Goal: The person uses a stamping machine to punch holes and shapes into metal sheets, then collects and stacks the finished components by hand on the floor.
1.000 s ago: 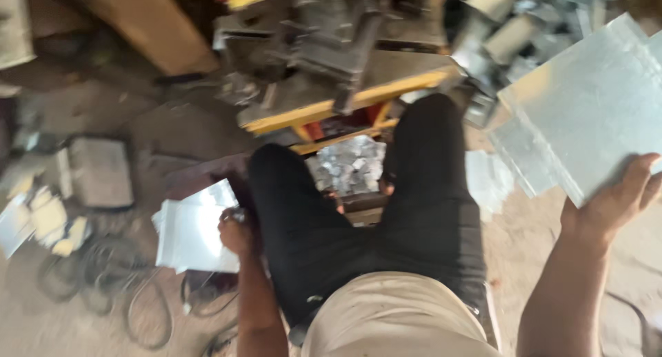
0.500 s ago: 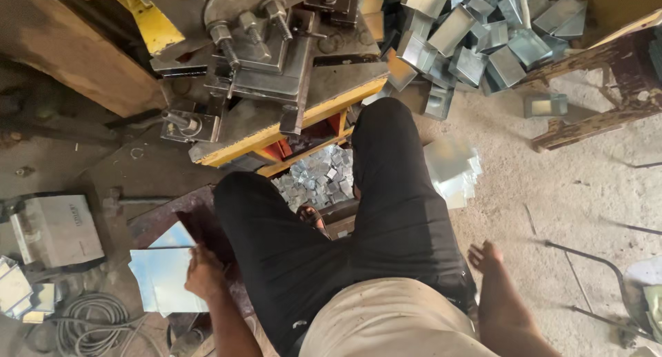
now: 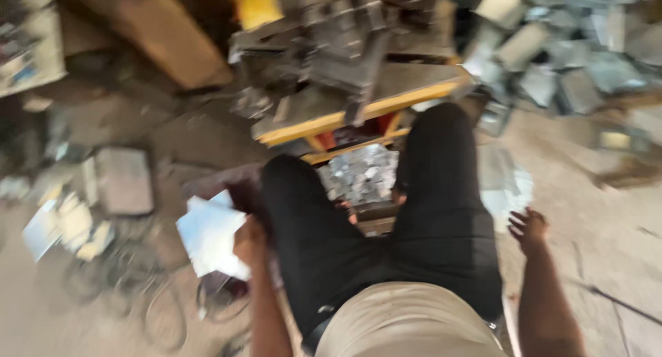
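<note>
beside black-trousered knees, left hand (image 3: 249, 241) gripping shiny flat metal sheet (image 3: 209, 235), right hand (image 3: 529, 229) spread

Pale, shiny metal sheets (image 3: 210, 236), stacked flat and slightly fanned, low beside the left thigh.

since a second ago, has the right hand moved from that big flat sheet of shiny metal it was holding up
Yes. The right hand has let go of the sheet and dropped down beside the right thigh in black trousers, empty, above the pale metal pieces on the floor.
</note>
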